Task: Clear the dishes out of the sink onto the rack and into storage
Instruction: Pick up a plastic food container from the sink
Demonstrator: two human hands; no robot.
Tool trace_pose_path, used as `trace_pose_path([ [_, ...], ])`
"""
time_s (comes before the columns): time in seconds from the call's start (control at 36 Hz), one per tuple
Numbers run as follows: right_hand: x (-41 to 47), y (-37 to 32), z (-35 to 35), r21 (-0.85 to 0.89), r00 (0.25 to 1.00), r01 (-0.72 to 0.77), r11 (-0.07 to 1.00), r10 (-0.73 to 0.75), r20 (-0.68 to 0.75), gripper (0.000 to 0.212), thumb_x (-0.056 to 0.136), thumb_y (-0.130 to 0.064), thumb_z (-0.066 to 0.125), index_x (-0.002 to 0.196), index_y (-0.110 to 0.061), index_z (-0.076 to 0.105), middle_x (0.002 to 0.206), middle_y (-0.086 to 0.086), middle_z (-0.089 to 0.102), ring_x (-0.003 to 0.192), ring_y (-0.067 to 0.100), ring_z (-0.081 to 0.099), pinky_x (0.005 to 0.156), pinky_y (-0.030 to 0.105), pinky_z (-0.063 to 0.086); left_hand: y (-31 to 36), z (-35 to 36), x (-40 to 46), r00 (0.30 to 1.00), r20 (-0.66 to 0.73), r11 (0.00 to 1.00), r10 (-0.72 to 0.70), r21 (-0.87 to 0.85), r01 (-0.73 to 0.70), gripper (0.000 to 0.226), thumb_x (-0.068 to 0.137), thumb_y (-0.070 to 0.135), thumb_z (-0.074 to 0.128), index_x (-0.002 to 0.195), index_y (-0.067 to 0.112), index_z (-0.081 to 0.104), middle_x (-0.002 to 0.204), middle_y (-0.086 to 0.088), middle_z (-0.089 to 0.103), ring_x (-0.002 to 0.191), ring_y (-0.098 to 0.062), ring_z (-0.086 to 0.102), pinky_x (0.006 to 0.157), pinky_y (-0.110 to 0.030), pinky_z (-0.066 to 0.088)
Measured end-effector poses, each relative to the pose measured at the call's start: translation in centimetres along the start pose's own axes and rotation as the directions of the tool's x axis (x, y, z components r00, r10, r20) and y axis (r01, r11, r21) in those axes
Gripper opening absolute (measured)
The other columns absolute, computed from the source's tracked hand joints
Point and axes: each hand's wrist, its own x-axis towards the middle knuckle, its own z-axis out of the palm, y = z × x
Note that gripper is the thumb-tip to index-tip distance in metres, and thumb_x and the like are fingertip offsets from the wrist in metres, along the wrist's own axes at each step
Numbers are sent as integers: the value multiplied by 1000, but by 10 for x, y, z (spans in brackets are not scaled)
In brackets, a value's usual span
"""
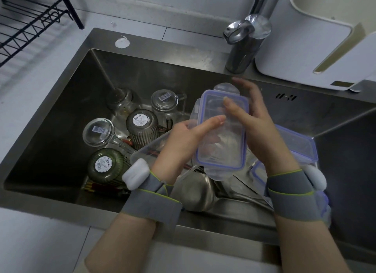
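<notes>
You hold a clear plastic lid with a blue seal rim above the steel sink, tilted up towards you. Your left hand grips its left edge, thumb laid across the top face and fingers curled beneath. Your right hand pinches the right side, thumb on top and fingers round the far edge.

Below the lid, in the basin, four glasses stand upside down on the left: a ribbed green one nearest you, a clear one with a barcode sticker behind it, a ribbed dark one and another clear one further back. A fifth sits at the far left, possibly lying on its side; the reflections make that hard to tell. A clear container lies under your left hand, a metal bowl just beside your left wrist, and another blue-rimmed lid under your right forearm.

The black wire rack stands on the counter at the far left, well apart from the sink.
</notes>
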Motion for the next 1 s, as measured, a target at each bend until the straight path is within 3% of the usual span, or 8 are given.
trace_pose_path([
  [0.14,0,0,-1,-48,999,37,998,-35,29,34,90,-31,65,122,-24,57,116,-8,65,105,14,66,86,32,55,2,0,-1,999,17,999,-37,-29,37,35,81,32,73,105,5,72,96,-9,75,85,-21,73,75,-37,59],
  [0.28,-1,0,0,-67,994,88,994,-83,72,50,94,-28,61,139,-35,41,126,-6,58,112,11,62,94,30,52,2,-1,0,999,20,999,-35,-5,35,31,82,32,73,101,7,73,94,-9,76,86,-21,73,79,-40,59],
  [0.42,-1,-1,0,-132,994,86,988,-75,82,30,95,-28,59,125,-26,59,120,-12,63,109,9,62,91,27,53,1,-2,0,999,23,999,-36,2,36,28,81,33,73,99,12,73,94,-8,76,87,-20,73,81,-40,60],
  [0.53,0,-1,-3,-122,997,43,992,-36,63,26,92,-29,63,117,-21,64,108,-7,68,99,8,66,79,21,53,-1,-3,0,998,37,999,-48,23,47,29,79,37,75,98,14,73,92,-6,76,86,-18,74,78,-38,60],
  [0.69,-1,-2,-5,-110,998,-18,994,24,55,27,90,-29,64,115,-19,66,108,-1,70,100,15,68,84,31,57,0,-3,-1,996,51,997,-70,22,68,33,79,36,75,100,11,73,92,-6,76,84,-18,74,68,-31,61],
  [0.78,-1,-3,-7,-115,997,-42,992,49,52,25,90,-27,64,112,-17,68,105,1,70,97,15,69,81,30,58,-1,-2,0,995,52,996,-91,11,90,32,79,35,76,99,10,73,91,-7,76,82,-18,74,61,-26,58],
  [0.86,-1,-3,-7,-98,996,-70,993,74,42,17,90,-26,63,103,-17,70,96,1,70,88,12,68,78,28,56,-2,-3,0,993,59,995,-100,16,99,33,79,36,75,100,11,73,91,-6,76,82,-18,74,60,-26,58],
  [1.0,-1,-2,-1,-82,997,-73,994,73,2,18,92,-26,62,105,-14,67,98,2,67,92,17,64,82,38,54,-2,-3,2,995,64,997,-75,26,74,34,81,39,73,100,10,73,93,-6,76,83,-17,74,68,-31,61],
])
